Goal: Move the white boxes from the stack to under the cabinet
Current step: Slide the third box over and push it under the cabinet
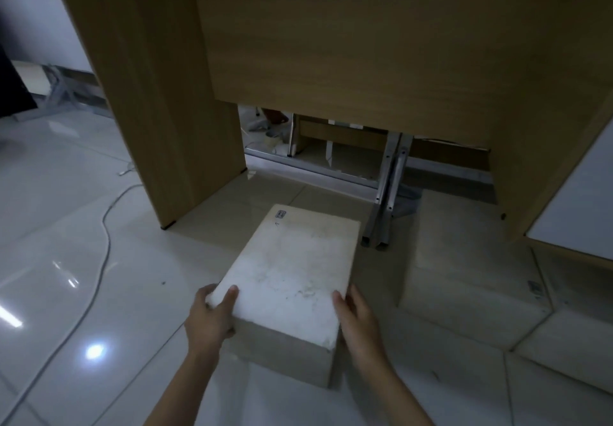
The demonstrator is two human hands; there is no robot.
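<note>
A scuffed white box (292, 269) with a small label on its far left corner sits at the mouth of the space under the wooden cabinet (348, 37). Its far end points into the opening. My left hand (212, 319) grips its near left corner, thumb on top. My right hand (356, 319) presses against its near right side, fingers along the edge. A second white box (464, 279) lies on the floor to the right, partly under the cabinet in shadow.
The cabinet's left side panel (159, 110) stands on the glossy tiled floor. Folded metal legs (384, 200) lie under the cabinet between the two boxes. A white cable (102, 226) snakes over the floor at left. A white panel (577, 200) is at right.
</note>
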